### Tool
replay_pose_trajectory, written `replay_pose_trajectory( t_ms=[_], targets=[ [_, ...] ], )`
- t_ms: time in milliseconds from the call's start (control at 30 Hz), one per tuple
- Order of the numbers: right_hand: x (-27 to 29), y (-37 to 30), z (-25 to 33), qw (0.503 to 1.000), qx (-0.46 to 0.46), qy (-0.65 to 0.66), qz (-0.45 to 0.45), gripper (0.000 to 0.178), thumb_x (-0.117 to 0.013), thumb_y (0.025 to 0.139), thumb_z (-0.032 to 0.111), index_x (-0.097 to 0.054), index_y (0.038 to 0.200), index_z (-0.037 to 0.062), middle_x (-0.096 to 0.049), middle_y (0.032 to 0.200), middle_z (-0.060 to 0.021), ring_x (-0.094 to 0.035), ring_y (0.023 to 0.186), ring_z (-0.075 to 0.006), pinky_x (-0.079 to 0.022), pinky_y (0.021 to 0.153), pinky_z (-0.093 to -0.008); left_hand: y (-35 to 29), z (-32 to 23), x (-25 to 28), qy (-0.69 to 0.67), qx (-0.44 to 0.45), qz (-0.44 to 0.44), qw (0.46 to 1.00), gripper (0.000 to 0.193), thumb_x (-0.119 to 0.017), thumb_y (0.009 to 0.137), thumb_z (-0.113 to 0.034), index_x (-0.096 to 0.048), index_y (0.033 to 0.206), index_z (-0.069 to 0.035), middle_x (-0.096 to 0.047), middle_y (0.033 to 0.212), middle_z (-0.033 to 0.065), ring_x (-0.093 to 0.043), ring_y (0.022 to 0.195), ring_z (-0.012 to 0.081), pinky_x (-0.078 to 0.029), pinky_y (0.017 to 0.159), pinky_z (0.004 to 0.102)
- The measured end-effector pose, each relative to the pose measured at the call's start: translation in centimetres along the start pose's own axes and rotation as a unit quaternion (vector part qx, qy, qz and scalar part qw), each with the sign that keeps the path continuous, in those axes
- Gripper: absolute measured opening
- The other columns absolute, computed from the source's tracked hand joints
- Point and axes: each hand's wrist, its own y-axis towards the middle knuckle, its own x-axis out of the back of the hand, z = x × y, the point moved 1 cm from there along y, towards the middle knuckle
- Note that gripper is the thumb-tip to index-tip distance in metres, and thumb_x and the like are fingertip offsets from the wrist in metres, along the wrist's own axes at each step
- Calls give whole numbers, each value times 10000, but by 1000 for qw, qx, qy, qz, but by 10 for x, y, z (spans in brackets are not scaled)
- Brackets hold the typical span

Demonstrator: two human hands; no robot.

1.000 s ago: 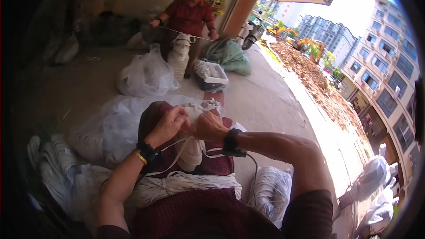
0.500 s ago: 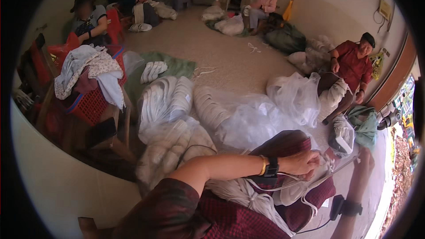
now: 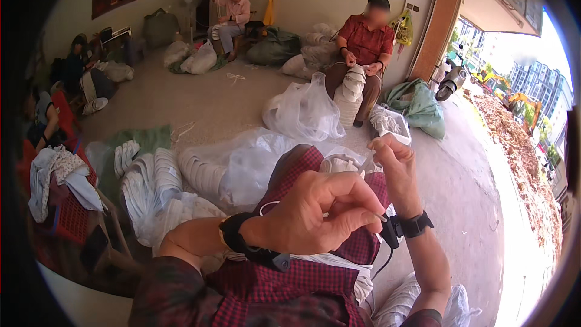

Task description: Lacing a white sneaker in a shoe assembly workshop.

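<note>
Pale shoe sits by the far edge of the checked cloth. Looks light and kinda soft; I'd grab its sides. Left hand and right hand both pinched closed, can't tell on what.

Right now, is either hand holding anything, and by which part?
Cannot tell: the left hand has thumb and index finger pinched together, but anything between them is too small to identify; the right hand has curled fingers that hide any hold.
</note>
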Motion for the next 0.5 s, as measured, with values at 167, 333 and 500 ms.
replay_pose_trajectory(
  t_ms=[167,333,500],
  targets=[
    [0,-9,13,999,45,24,-6,179,-653,935,151,-740,925,-4,-597,794,22,-468,758,-60,-368,710,-228,34,45,33,-19,137,-172,975,199,-603,993,-126,-627,1113,31,-717,1077,109,-663,706,89,-436,524,175],
    [-5,-14,16,996,80,41,-18,133,-667,923,107,-762,943,17,-643,862,-16,-557,743,-74,-405,643,-236,35,64,36,-172,203,-100,959,250,-623,985,-162,-638,1187,-15,-711,1069,53,-721,896,147,-426,558,170],
    [0,-8,11,995,90,-15,-48,135,-679,899,120,-755,920,10,-615,825,-12,-544,715,-85,-401,625,-243,47,60,32,-206,255,-89,941,237,-622,986,-206,-657,1154,-42,-704,1069,27,-694,970,124,-484,697,189]
  ],
)
